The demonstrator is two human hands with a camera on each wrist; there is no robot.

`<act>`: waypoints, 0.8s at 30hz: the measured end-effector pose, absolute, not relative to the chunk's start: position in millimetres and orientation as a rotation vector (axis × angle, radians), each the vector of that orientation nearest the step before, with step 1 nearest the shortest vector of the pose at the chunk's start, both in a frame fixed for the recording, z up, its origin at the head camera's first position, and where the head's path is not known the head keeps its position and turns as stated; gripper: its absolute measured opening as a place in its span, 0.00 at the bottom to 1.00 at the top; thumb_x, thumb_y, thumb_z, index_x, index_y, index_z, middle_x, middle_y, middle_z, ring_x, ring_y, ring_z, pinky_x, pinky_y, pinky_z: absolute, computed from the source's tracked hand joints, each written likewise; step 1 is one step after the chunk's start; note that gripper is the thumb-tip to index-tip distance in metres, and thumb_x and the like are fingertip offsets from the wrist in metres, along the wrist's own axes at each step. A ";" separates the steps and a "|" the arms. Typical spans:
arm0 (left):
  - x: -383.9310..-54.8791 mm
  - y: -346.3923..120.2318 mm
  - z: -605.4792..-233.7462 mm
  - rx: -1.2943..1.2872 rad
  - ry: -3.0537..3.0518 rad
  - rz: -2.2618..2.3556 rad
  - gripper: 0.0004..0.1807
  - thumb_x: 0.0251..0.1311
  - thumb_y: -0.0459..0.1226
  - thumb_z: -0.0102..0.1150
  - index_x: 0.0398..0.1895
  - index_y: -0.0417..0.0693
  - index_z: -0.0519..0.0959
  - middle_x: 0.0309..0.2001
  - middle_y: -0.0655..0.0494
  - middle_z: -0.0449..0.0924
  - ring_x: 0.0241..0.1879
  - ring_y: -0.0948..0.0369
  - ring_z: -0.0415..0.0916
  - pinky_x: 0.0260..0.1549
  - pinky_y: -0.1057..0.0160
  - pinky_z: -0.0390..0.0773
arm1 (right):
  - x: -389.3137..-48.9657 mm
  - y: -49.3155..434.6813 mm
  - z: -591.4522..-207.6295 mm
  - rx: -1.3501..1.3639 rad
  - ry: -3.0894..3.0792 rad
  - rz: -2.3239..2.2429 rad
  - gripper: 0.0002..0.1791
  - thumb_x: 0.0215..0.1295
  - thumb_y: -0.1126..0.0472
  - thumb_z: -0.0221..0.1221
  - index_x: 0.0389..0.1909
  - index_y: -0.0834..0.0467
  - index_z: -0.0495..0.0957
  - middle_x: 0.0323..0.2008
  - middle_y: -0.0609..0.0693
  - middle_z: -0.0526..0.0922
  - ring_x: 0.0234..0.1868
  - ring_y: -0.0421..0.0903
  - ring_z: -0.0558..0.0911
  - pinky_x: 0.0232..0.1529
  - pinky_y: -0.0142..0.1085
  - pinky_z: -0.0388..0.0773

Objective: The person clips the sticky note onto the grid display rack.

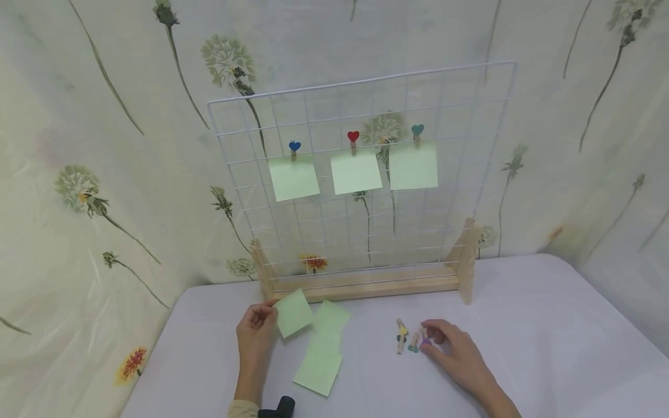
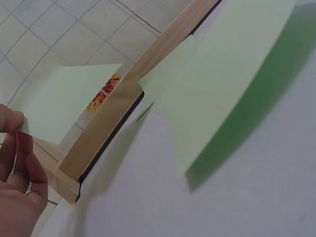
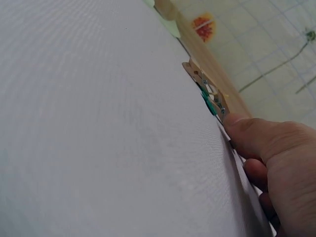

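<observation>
Green paper square (image 1: 294, 313): pinched by one corner and lifted off the table, before the left end of the rack's wooden base.
Left hand (image 1: 257, 325): grasping that square between thumb and fingers, thumb on its upper face in the left wrist view.
Loose squares (image 1: 317, 374): three pale green sheets lying on the table just beside the held one, overlapping in a row that runs toward the person.
Right hand (image 1: 455, 354): palm down near the clips, thumb and fingers bent about a purple clip (image 1: 425, 342); whether they pinch it or only touch it, I cannot tell.
Small clips (image 1: 401, 342): wooden pegs close together beside the right fingertips, with yellow, dark and teal ornaments.
Wire grid (image 1: 366, 82): white, standing upright in the wooden base (image 1: 366, 288).
Hung squares (image 1: 357, 172): three green sheets side by side on the grid, pegged at their top edges by a blue heart clip (image 1: 295, 146), a red heart clip (image 1: 353, 136) and a teal heart clip (image 1: 417, 130).
Table (image 1: 522, 337): covered in white.
Backdrop (image 1: 94, 278): pale, printed with dandelions.
</observation>
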State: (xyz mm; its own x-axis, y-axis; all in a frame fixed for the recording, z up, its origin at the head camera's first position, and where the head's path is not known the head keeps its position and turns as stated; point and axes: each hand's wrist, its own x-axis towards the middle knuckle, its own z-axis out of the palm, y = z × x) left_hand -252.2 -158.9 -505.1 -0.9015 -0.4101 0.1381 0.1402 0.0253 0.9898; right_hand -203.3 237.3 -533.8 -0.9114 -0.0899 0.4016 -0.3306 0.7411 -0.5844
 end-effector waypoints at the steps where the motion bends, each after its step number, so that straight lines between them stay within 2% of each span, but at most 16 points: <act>1: -253.1 -158.6 -505.1 0.273 -1.917 -1.942 0.04 0.54 0.26 0.61 0.30 0.36 0.74 0.47 0.43 0.82 0.42 0.67 0.81 0.40 0.75 0.77 | -203.2 237.7 -533.8 0.321 -2.593 0.970 0.22 0.53 0.54 0.68 0.50 0.48 0.76 0.35 0.34 0.78 0.36 0.33 0.75 0.38 0.32 0.72; 7: -257.0 -154.5 -501.3 0.296 -1.899 -1.970 0.05 0.54 0.28 0.63 0.30 0.38 0.75 0.45 0.48 0.82 0.41 0.66 0.80 0.38 0.74 0.78 | -204.8 240.4 -534.7 0.344 -2.568 0.996 0.24 0.53 0.57 0.68 0.52 0.50 0.74 0.36 0.35 0.78 0.34 0.32 0.75 0.37 0.30 0.71; 13: -258.6 -149.0 -494.6 0.288 -1.826 -2.021 0.07 0.52 0.29 0.65 0.30 0.38 0.75 0.38 0.55 0.80 0.39 0.65 0.81 0.37 0.72 0.79 | -205.7 242.0 -533.2 0.239 -2.607 1.093 0.26 0.56 0.54 0.66 0.56 0.50 0.70 0.37 0.37 0.80 0.35 0.29 0.76 0.40 0.29 0.74; 18: -263.4 -146.0 -492.1 0.286 -1.809 -2.015 0.07 0.52 0.29 0.66 0.30 0.38 0.76 0.37 0.55 0.81 0.38 0.65 0.81 0.38 0.72 0.79 | -207.3 241.2 -533.2 0.252 -2.603 1.110 0.21 0.58 0.55 0.64 0.52 0.50 0.73 0.36 0.36 0.79 0.35 0.29 0.75 0.41 0.28 0.74; 24: -263.6 -140.1 -489.1 0.358 -1.824 -2.030 0.09 0.52 0.34 0.67 0.36 0.40 0.82 0.34 0.58 0.86 0.35 0.66 0.82 0.35 0.72 0.79 | -206.9 239.8 -535.3 0.266 -2.583 1.071 0.15 0.61 0.60 0.61 0.49 0.49 0.77 0.31 0.35 0.78 0.31 0.29 0.72 0.33 0.27 0.72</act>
State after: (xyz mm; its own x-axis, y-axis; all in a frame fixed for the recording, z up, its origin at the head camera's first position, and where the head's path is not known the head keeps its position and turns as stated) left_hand -263.6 -140.1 -489.1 -0.8925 -0.4460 0.0672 0.1144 -0.0796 0.9902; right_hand -206.9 239.8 -535.3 -0.9278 -0.0448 0.3704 -0.2938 0.6996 -0.6514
